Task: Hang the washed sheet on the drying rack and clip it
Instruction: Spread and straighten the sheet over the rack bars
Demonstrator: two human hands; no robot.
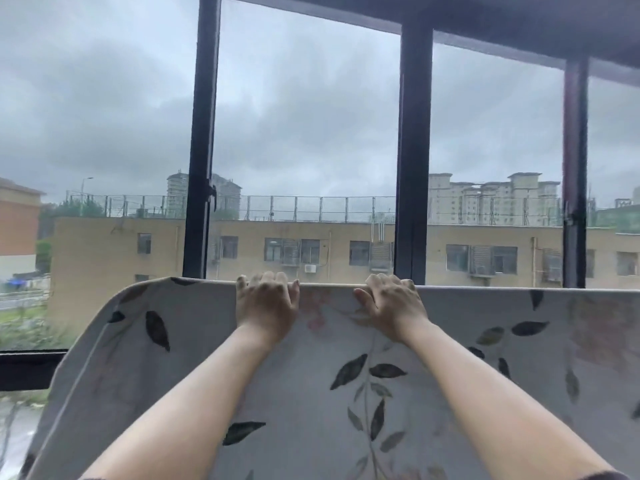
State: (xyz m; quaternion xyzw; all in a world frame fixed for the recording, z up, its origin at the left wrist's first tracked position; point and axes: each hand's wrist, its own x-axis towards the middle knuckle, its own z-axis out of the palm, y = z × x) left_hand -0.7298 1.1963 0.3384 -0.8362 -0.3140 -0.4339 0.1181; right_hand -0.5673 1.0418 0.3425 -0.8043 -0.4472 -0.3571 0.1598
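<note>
A pale grey sheet (346,393) printed with dark leaves and faint pink flowers hangs over a horizontal bar that it hides; its top fold runs across the lower half of the view. My left hand (266,303) lies on that fold with its fingers curled over the top edge. My right hand (393,303) grips the fold a short way to the right, thumb on the near side. The sheet's left end droops in a rounded corner (138,292). No clip is visible.
Dark window frame posts (202,133) (414,150) (575,168) rise just behind the sheet. A low dark sill (31,368) runs at the lower left. Beyond the glass are buildings and a cloudy sky.
</note>
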